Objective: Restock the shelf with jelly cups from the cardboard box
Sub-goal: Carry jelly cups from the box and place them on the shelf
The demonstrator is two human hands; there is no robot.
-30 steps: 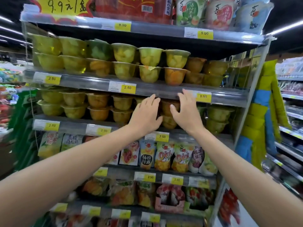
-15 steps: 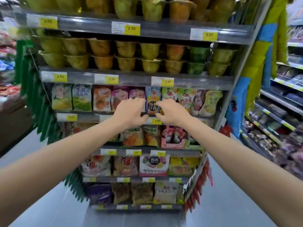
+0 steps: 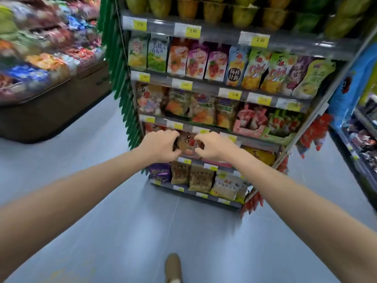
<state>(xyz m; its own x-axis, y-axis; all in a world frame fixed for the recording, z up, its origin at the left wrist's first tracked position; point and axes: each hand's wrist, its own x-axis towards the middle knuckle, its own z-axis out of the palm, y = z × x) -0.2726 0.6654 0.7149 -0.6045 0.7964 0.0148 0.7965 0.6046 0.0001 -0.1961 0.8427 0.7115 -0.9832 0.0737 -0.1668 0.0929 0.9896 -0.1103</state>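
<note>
In front of the shelf unit [image 3: 214,34], my two bare arms reached forward side by side, level with the second tier up from the floor. My left hand [image 3: 161,146] hung with its fingers loosely curled and nothing in them, and my right hand [image 3: 212,147] was the same, fingers bent and empty. The two were close together but not touching. Between them showed a reddish packet [image 3: 186,142] on that tier, though the blur kept me from telling whether either hand touched it. The jelly cups [image 3: 204,7] stood well above my hands, in a row on the highest tier in view, yellow, orange and green, cut off by the top edge. Under them a grey rail carried yellow price tags [image 3: 193,31], and below that stood a row of upright fruit pouches [image 3: 195,62]. On the bottom tier a purple bag [image 3: 160,172] sat just beside some brown bags [image 3: 201,178]. A green fringed strip [image 3: 120,78] ran down the unit's left side. Off to my left was a low bin of wrapped sweets [image 3: 40,58]. The floor [image 3: 102,201] was pale grey, and the toe of my shoe [image 3: 173,268] showed at the lower edge.
</note>
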